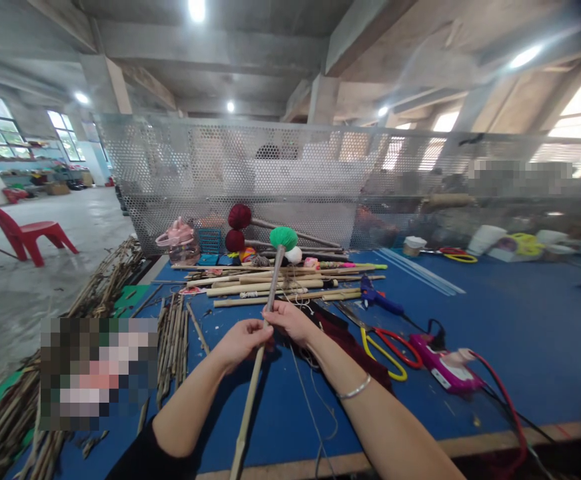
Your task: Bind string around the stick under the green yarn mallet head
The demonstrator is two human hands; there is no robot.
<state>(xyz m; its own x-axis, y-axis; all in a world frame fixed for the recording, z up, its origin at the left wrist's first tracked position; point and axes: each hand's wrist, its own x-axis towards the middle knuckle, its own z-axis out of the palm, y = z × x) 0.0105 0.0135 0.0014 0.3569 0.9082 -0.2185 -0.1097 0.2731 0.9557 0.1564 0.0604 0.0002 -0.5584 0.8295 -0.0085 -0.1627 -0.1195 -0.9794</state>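
Observation:
Both hands are on a long, thin bamboo stick with a green yarn ball at its far end. It slants up and away from me. Below the ball, the upper part looks greyish. My left hand closes around the stick at mid-length. Just above it, my right hand pinches the stick, its fingertips partly hidden. Thin pale string trails beneath my right hand across the blue table. Dark red cloth lies under my right forearm.
Scissors, a blue glue gun and a magenta power strip lie right. Several sticks and dark red balls lie ahead. Twig bundles are left. A perforated metal screen rises behind.

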